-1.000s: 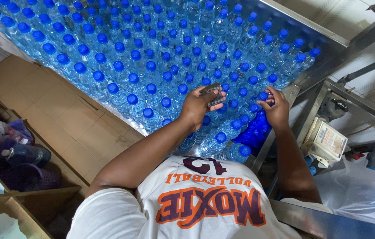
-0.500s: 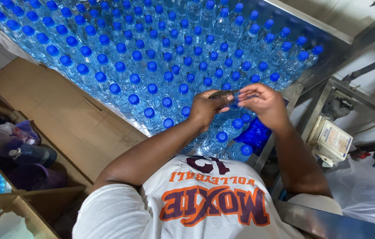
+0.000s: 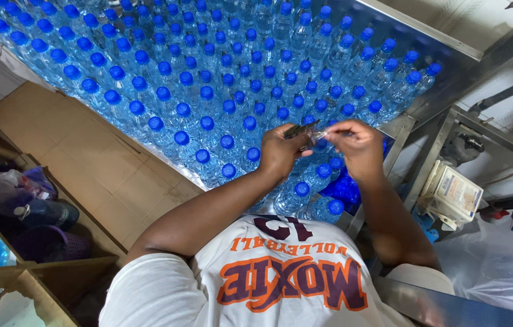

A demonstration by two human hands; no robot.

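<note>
Left hand (image 3: 282, 150) and right hand (image 3: 358, 142) together pinch a small clear sleeve (image 3: 311, 132), fingertips pressed on it. Blue-capped water bottles (image 3: 208, 91) crowd the metal table (image 3: 417, 30) from nine to one o'clock

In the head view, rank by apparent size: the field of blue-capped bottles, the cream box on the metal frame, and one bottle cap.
1. field of blue-capped bottles
2. cream box, though it sits nearer the camera
3. bottle cap

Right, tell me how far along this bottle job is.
Done: the bottles packed on the metal table all show blue caps. In hand: left hand and right hand pinch a small thin piece above the nearest bottles; too small to identify. Left: nothing visible separates finished bottles from unfinished.
</note>
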